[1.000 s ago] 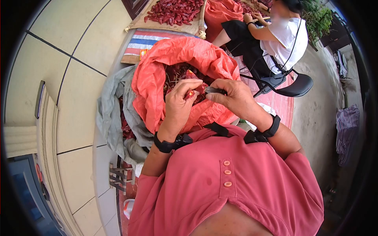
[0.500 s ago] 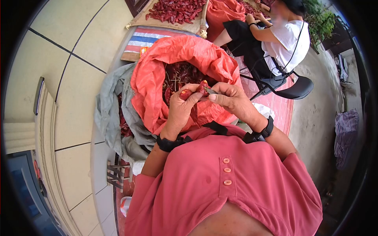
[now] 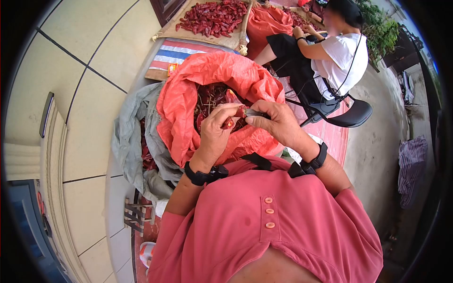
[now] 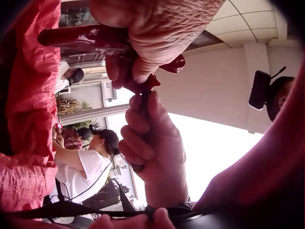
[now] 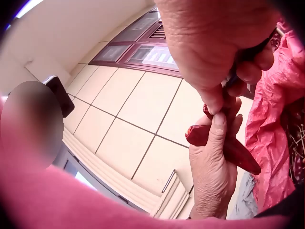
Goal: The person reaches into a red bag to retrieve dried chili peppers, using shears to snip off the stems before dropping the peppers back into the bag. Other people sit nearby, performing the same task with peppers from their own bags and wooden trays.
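Observation:
My left hand [image 3: 214, 134] holds dried red chilies over the mouth of an orange-red woven sack [image 3: 177, 111]. One cut-ended chili [image 3: 228, 123] pokes out between thumb and fingers; its long body [image 5: 243, 157] runs past the palm in the right wrist view. A second chili [image 5: 208, 110] is pinched higher up. My right hand [image 3: 283, 122] grips a small tool [image 3: 256, 113] with a grey metal tip and a dark handle, mostly hidden by the fingers. Its tip meets the second chili's end. More dried chilies and stems [image 3: 207, 99] lie inside the sack.
A grey sack [image 3: 134, 127] with chilies stands left of the orange-red one. Beyond are a tray of chilies [image 3: 212, 19] and another red sack [image 3: 266, 23]. A person in white [image 3: 342, 59] sits on a black chair [image 3: 351, 115] at the right. A small stool [image 3: 137, 214] stands lower left.
Half a second ago the second chili's end was tilted up and more exposed at the tool. Now my left fingers cover more of it, and the tool shows more.

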